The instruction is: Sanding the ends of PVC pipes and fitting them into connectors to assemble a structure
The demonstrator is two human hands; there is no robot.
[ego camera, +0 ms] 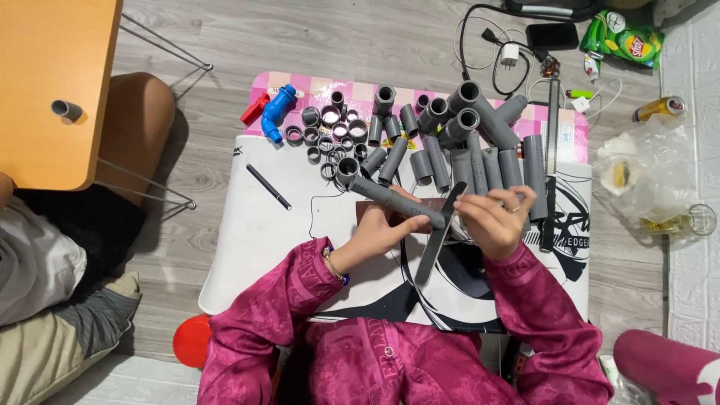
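Two hands meet over a white printed mat [255, 247] on the floor. Left hand [386, 229] is closed around a grey pipe length [390, 196], fingers wrapped under it near its right-hand end; the pipe runs up-left to an open grey elbow fitting. Right hand [495, 217] pinches a thin dark flat tool [439, 236], apparently a file or blade, with fingertips drawn narrow around its upper end; the tool crosses the pipe's end and slants down-left over the mat.

Behind the hands, on the mat and a pink checked sheet [315, 82], lie roughly a dozen cut grey pipe pieces [487, 161], side by side, several touching. Left of them sits a cluster of short grey rings and couplings [330, 131], more than ten; an exact count is not possible at this distance. One blue tap valve [276, 111] lies beside one red handle piece [255, 109]. One black pen [268, 187] lies alone on the mat.

One grey pipe stub [66, 109] rests on an orange table [52, 90]. No container holds any of the pipe parts.
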